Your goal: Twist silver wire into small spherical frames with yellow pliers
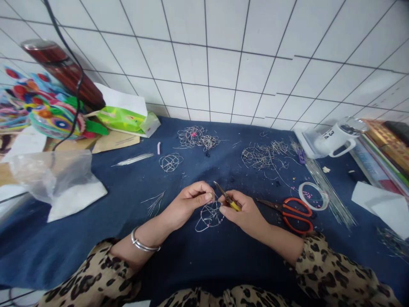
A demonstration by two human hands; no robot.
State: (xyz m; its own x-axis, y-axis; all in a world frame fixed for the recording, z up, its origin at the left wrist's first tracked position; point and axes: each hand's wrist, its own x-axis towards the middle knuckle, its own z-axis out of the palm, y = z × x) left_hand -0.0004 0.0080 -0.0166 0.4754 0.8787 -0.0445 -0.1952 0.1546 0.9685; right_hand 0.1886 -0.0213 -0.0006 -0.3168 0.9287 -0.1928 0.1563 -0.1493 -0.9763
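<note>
Near the middle of the blue cloth, a wire frame [209, 216] of thin bent silvery wire with small pink beads hangs between both hands. My left hand [195, 199] pinches its upper edge between thumb and fingertips. My right hand [244, 213] is closed around a pair of pliers [232, 202] with yellow grips, their jaws pointing up and to the left. The thumb and fingertip of that same hand also touch the right edge of the wire frame. Scissors [297, 213] with orange handles lie just right of my right hand.
Behind are a round wire piece [171, 162] and tangled wire heaps [263, 154]. A bead dish [326, 197] and straight wires [332, 192] lie right, near a white mug [338, 138]. A plastic bag [54, 170], tissue pack [128, 117] and red flask [67, 72] stand left.
</note>
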